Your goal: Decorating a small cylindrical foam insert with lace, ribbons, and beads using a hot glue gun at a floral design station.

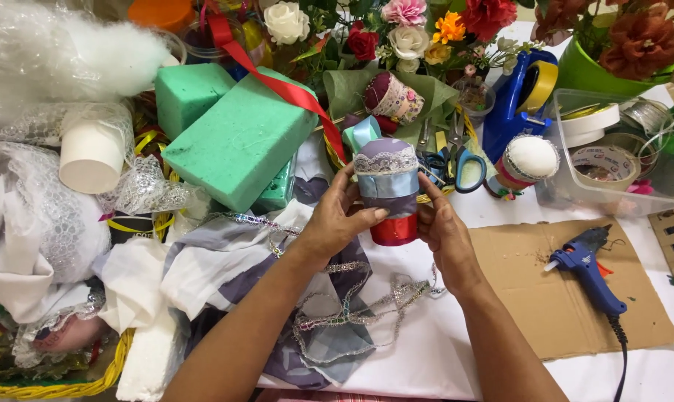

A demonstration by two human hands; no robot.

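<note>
Both my hands hold a small upright decorated cup [387, 186] above the white table. It is wrapped in lilac fabric with a white lace band, a light blue ribbon around its middle and a red base. My left hand [335, 219] grips its left side, thumb across the front. My right hand [441, 223] supports the right side with the fingers behind it. A loose end of blue ribbon [361, 132] sticks up behind the cup.
A blue glue gun [586, 264] lies on brown cardboard [553, 298] at right. Green foam blocks [236, 138], blue scissors [460, 167], a tape dispenser [523, 93], a clear tub with tape rolls [612, 160], artificial flowers [407, 30], fabric and silver trim [337, 313] crowd the table.
</note>
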